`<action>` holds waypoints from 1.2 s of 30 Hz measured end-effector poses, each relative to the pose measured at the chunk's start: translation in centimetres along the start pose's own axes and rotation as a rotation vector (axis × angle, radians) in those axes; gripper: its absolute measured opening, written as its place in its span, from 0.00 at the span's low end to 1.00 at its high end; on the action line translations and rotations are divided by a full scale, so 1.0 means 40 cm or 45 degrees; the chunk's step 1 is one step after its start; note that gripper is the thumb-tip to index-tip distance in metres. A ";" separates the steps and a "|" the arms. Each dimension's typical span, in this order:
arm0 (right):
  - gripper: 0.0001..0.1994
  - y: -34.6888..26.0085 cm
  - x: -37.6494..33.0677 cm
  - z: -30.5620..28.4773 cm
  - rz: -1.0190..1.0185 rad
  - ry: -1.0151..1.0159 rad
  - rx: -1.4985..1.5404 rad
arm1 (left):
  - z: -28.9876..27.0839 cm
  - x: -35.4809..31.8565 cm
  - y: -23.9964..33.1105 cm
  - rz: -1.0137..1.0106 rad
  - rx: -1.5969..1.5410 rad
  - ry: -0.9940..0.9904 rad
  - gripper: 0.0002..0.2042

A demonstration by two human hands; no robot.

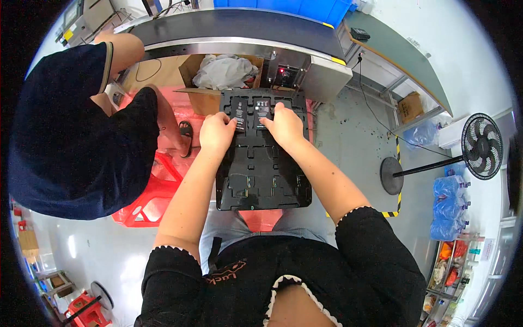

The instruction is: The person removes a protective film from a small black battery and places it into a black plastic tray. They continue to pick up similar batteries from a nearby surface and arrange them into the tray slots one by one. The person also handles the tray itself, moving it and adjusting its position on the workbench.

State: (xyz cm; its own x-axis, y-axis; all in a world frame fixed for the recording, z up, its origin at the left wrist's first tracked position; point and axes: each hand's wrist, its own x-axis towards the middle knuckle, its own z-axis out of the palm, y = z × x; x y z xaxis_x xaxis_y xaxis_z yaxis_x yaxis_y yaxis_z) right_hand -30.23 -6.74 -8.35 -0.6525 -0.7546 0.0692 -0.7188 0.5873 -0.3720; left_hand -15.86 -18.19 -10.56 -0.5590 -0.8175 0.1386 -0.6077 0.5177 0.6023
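Observation:
A black plastic tray (261, 158) with moulded compartments lies in front of me above my lap. Two flat black batteries with white print sit side by side in its far part. My left hand (217, 133) is closed at the left battery (238, 111), its thumb against that battery's near part and its fingers curled at the side. With thumb and fingers, my right hand (286, 128) grips the right battery (262, 107). The compartments nearer to me hold no batteries.
A conveyor belt (234, 26) runs beyond the tray, above a cardboard box (204, 101) with clear plastic bags. A person in dark clothes (81, 136) sits close on the left on a red stool (139, 204). At right stand a black fan (482, 146) and water bottles (447, 210).

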 end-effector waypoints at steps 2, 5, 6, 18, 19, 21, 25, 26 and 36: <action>0.26 0.014 -0.007 0.015 0.015 -0.008 0.087 | 0.004 -0.005 0.004 -0.031 0.018 0.001 0.14; 0.28 -0.001 -0.030 0.015 -0.047 0.042 0.047 | 0.017 -0.011 -0.004 -0.074 0.007 0.025 0.13; 0.29 -0.012 -0.043 0.008 -0.075 0.069 0.002 | 0.015 -0.012 0.000 -0.097 0.000 0.008 0.13; 0.33 0.022 0.045 -0.012 -0.821 -0.278 -0.504 | 0.039 -0.003 -0.051 0.555 0.184 0.142 0.22; 0.35 0.017 0.057 -0.016 -0.808 -0.373 -0.548 | 0.043 -0.004 -0.050 0.550 0.197 0.039 0.22; 0.35 0.006 0.078 -0.031 -0.863 -0.443 -0.563 | 0.049 -0.006 -0.048 0.496 0.120 -0.086 0.21; 0.25 0.002 0.089 -0.054 -1.165 -0.381 -0.739 | 0.038 -0.001 -0.041 0.481 0.206 -0.099 0.21; 0.23 0.005 0.092 -0.056 -1.236 -0.379 -0.794 | 0.041 -0.002 -0.041 0.476 0.204 -0.092 0.21; 0.12 0.010 0.060 -0.086 0.172 0.231 0.913 | 0.095 -0.011 -0.068 0.495 -0.145 0.110 0.22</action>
State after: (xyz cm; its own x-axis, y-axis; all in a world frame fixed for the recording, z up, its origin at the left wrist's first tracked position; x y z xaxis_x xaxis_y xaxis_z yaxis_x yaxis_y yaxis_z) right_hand -32.93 -7.30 -5.16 -0.7980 -0.5929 0.1084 -0.3372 0.2901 -0.8956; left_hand -16.10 -18.28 -15.23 -0.6820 -0.5875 0.4355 -0.2917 0.7646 0.5748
